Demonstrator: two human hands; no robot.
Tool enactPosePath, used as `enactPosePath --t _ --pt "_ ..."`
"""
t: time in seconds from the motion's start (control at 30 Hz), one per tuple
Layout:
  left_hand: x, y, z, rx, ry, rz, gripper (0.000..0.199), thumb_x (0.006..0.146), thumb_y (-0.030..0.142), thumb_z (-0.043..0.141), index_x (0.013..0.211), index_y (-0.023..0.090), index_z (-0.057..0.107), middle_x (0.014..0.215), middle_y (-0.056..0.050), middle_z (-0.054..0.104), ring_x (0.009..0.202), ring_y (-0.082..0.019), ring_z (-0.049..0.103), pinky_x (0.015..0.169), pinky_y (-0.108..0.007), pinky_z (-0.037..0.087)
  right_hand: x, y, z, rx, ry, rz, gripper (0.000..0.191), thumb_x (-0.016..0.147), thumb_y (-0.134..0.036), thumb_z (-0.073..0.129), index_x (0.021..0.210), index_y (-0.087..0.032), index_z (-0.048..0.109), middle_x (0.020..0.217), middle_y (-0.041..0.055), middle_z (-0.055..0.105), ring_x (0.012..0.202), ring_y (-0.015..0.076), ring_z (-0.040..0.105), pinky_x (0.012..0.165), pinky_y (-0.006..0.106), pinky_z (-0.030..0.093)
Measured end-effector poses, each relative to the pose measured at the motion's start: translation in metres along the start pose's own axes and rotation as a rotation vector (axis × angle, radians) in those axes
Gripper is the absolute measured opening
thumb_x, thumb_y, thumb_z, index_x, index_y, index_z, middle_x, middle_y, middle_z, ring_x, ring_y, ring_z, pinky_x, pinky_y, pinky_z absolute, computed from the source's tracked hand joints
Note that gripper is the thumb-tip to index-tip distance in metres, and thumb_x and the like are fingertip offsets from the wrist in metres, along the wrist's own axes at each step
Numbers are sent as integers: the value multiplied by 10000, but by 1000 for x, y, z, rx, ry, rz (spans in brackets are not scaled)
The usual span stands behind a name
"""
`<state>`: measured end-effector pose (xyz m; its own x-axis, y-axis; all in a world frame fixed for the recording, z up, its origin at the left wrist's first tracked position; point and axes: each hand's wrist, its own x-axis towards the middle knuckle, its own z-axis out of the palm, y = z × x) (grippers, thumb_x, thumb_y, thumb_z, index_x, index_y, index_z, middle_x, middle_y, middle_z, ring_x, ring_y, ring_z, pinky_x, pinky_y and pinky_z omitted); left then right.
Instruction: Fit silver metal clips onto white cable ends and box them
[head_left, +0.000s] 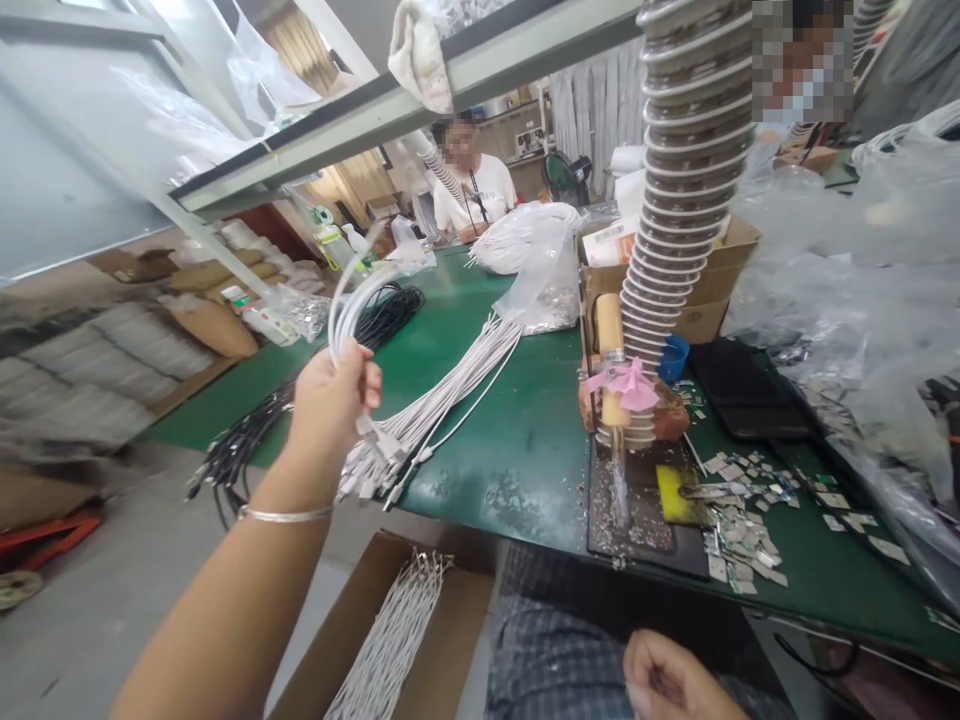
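several cables (346, 318) in curled left fingers (370, 384)

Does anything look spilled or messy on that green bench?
A little: crumbs litter the dark mat and the green bench beside it, and small flat pieces lie untidily scattered by the yellow sponge. Nothing looks plainly damaged.

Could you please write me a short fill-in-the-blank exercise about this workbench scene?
The left hand grips looped cables that are ____ in colour.
On the green tabletop, the black cables lie to the ____ of the long white bundle.
The bow-like tie on the wooden-handled tool is coloured ____.
The open box below the table edge is made of ____.

Missing words: white; left; pink; cardboard.
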<state>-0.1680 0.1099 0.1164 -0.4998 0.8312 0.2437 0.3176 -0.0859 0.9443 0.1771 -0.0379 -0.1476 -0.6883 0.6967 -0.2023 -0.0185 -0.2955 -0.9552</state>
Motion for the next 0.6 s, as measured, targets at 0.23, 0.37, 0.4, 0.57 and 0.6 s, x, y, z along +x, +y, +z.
enactPosePath --t 0.23,0.37,0.4,0.57,0.6 --pt "-28 -35 38 -208 -3 75 294 713 327 779 811 171 550 514 59 601 373 -73 520 368 -145 393 6 -4 7 -19 31 -43 548 790 -743 495 692 -211 409 706 -15 419 686 151 414 665 284 366" --pt "-27 -38 43 -316 -62 -6 262 753 339 749 744 164 554 444 102 471 289 -29 360 328 -132 278 6 -7 6 -38 53 -14 549 783 -745 503 694 -210 415 708 -14 423 683 150 414 661 285 367" --pt "-26 -36 43 -335 -76 -16 257 775 347 730 731 163 556 436 107 443 277 -22 318 322 -135 250 5 -8 5 -40 61 -7 543 788 -737 505 695 -209 418 706 -14 424 683 150 416 659 284 368" --pt "-30 -33 46 -359 -118 -43 253 796 336 717 687 160 571 420 84 447 285 -36 342 328 -148 264 3 -10 3 -24 94 -4 506 820 -691 511 708 -205 425 705 -16 430 685 146 418 661 279 373" --pt "-32 -36 48 -354 -127 -55 259 784 331 730 672 156 575 409 77 452 287 -44 360 326 -149 268 3 -11 4 -22 92 -4 500 822 -684 515 710 -205 426 705 -16 433 685 145 419 660 279 372"
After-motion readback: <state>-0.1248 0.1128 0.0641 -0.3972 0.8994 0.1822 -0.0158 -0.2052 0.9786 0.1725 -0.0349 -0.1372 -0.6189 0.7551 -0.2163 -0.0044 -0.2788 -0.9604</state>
